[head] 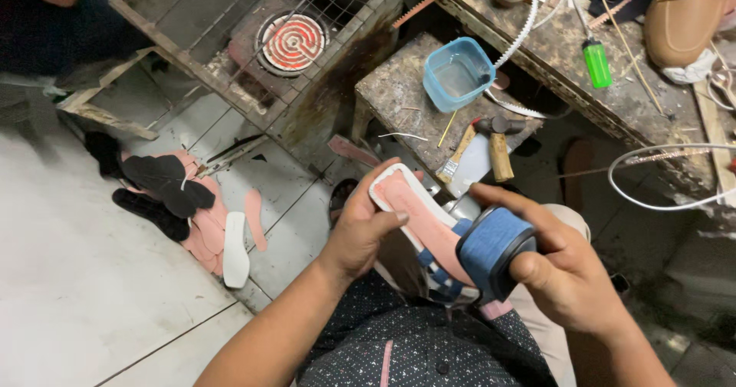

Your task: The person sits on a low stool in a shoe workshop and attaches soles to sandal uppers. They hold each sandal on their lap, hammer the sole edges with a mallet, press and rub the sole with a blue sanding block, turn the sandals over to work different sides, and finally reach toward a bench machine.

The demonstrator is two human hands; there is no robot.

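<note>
Centrally, left hand curled tight round toe end of pink-soled sandal, right hand closed on its blue wedge heel, hammers just beyond, blue tub farther, glowing hotplate far left.

Pink-soled white-rimmed sandal sole-up, tilted; blue-wrapped block against heel end.

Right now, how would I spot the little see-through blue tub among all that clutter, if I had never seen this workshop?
Find the glowing red coil heater inside the wire cage at the top. Just to its right stands a small, grimy block-shaped stand, and the square translucent blue plastic tub sits on its far corner. It is the only open container there; the brush and hammer near it lie flat.
</note>
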